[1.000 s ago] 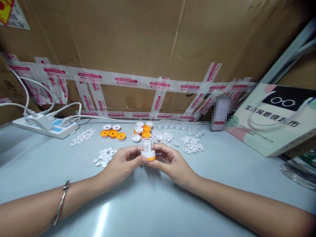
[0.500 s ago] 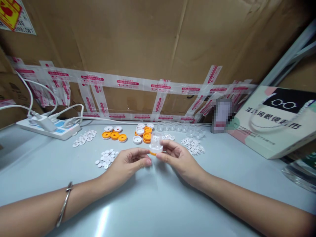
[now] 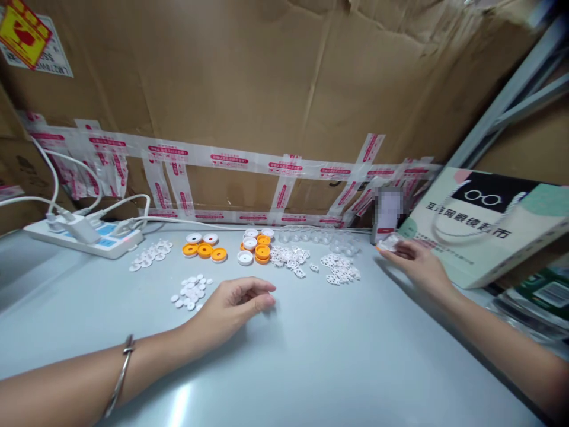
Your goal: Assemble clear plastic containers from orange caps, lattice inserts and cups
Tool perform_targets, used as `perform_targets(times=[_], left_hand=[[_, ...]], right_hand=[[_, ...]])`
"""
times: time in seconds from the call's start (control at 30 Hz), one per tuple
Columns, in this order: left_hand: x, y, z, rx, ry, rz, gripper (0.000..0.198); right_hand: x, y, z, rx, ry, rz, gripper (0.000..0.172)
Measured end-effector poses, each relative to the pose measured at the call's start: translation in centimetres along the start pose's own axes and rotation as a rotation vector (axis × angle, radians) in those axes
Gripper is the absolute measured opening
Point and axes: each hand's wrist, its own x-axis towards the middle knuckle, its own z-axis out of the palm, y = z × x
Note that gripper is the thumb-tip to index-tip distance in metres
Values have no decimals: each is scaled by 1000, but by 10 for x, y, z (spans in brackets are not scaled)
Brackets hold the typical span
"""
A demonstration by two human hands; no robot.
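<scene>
Well, my right hand (image 3: 418, 264) pinches the clear plastic piece (image 3: 388, 243) at its fingertips, perhaps to keep it steady. Beside my left hand (image 3: 242, 299), half-curled and empty, white gears (image 3: 191, 290) sit grouped, seemingly for easy reach.

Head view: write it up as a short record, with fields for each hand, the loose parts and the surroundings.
Left hand: the left hand holds nothing, fingers loosely curled, near small white discs
Right hand: the right hand holds a clear plastic piece, blurred, near the paper bag
Caps: orange and white caps, in two groups
Other parts: clear cups; white cut-out pieces
Far left: power strip
Behind: cardboard box
</scene>
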Motion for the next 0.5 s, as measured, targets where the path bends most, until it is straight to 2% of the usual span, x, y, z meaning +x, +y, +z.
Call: perform_targets(times=[0.07,0.17,0.33,0.5], left_hand=[[-1,0,0,23,-1,4,33],[0,0,0,47,5,12,34],[1,-1,0,46,-5,19,34],[1,-2,0,46,-4,24,34]], right_hand=[[8,13,-15,-64,16,62,24],[16,22,-26,-121,38,98,22],[24,31,-27,-179,54,92,21],[28,42,-27,-250,37,3,19]])
